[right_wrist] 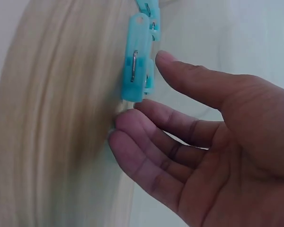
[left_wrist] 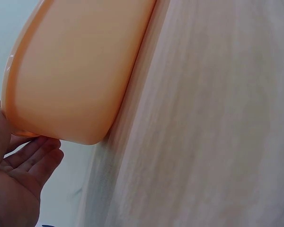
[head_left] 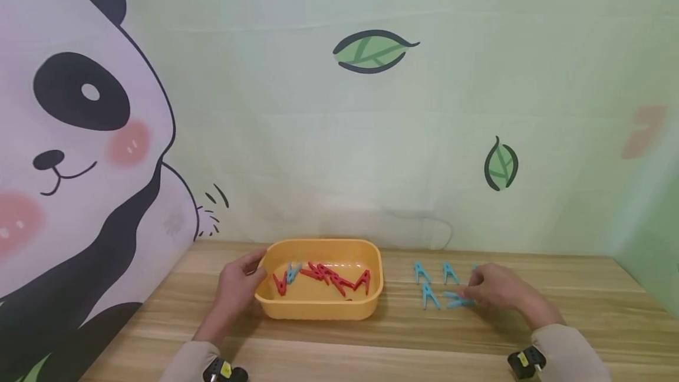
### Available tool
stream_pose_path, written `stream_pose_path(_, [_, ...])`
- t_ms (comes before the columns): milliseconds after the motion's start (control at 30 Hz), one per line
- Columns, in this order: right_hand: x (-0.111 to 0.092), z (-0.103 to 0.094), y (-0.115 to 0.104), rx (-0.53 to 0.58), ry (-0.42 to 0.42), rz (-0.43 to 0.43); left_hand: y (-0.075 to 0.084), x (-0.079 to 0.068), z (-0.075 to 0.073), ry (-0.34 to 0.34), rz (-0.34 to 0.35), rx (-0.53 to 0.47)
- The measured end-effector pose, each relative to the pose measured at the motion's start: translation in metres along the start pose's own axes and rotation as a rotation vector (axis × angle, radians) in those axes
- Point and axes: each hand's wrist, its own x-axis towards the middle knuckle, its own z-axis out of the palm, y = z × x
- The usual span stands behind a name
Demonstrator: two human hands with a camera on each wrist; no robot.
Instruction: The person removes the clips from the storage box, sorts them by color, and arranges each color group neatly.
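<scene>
My left hand (head_left: 237, 283) grips the left end of a yellow plastic basin (head_left: 318, 311), thumb at the rim and fingers against the outer wall. In the left wrist view the fingers (left_wrist: 42, 158) touch the wall's underside. Inside the basin lie several red clothespins (head_left: 338, 283) and a blue clothespin (head_left: 292, 273). To the right, my right hand (head_left: 498, 289) is at a blue clothespin (head_left: 457, 299) lying on the table. The right wrist view shows the thumb apart from the fingers, with a blue clothespin (right_wrist: 135, 61) beside the fingertips; whether they touch is unclear.
More blue clothespins stand in rows on the wooden table (head_left: 403, 341), among them an upper-left one (head_left: 421, 273), an upper-middle one (head_left: 450, 273) and a lower-left one (head_left: 429, 296). Another is mostly hidden behind the right hand. A printed cloth wall (head_left: 297, 164) rises behind the table.
</scene>
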Motion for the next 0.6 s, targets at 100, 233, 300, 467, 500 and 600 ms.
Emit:
stream_pose_path(100, [-0.0003,0.0029,-0.0006,0.030,-0.010,0.038,-0.0008,-0.0001,-0.0003,0.002,0.010,0.003])
stream_pose_path(233, [0.0012,0.0057,0.0007,0.059,-0.007,0.051,-0.0008,-0.0004,-0.0005,0.000,0.016,0.002])
stream_pose_path(300, [0.0021,0.0063,0.0026,0.060,0.003,0.046,-0.0008,-0.0001,-0.0003,0.000,0.020,0.005])
stream_pose_path(467, [0.0048,0.0056,0.0070,0.105,0.029,-0.023,-0.0011,0.0006,0.0002,0.007,0.025,0.013])
stream_pose_path(500, [0.0052,0.0052,0.0074,0.120,0.030,-0.039,-0.0014,0.0009,0.0003,0.007,0.026,0.013])
stream_pose_path(600, [0.0049,0.0046,0.0070,0.146,0.031,-0.035,-0.0017,0.0012,0.0005,0.005,0.027,0.016])
